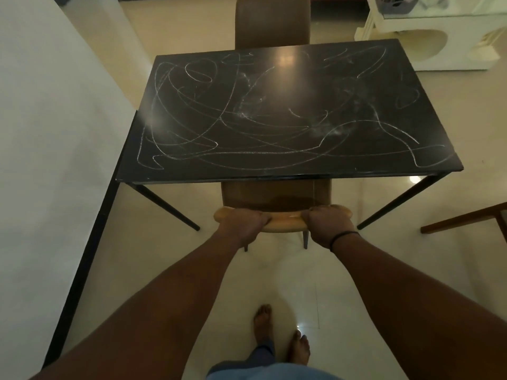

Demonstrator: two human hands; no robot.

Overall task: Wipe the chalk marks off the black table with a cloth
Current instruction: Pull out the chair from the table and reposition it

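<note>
A: While both hands sit on the chair, where do the marks lie from them?

B: Item one, counter (pixel 274 171): black top, long axis running left to right across the view, straight ahead of the hands and beyond them. Item two, chalk marks (pixel 247 124): white loops and smears over nearly the whole top, near edge to far edge, none wiped by the look of it.

A: And the grip?

B: Left hand (pixel 242 223): fingers curled over the top rail of the chair (pixel 277 200), left of its middle. Right hand (pixel 327 227): the same, right of middle, dark band on the wrist. Both wrapped tight on the rail; neither carries anything else.

A: Cloth?

B: Not in view. No entry.

A: Which hand is nearer the marks?

B: About level; each lies just short of the counter's near edge, the chair seat tucked under it between them and the top. A second chair (pixel 273 23) stands at the far side.

A: So the coming move?

B: Judged only: shift the chair clear, fetch a cloth, then reach forward over the near edge.
</note>
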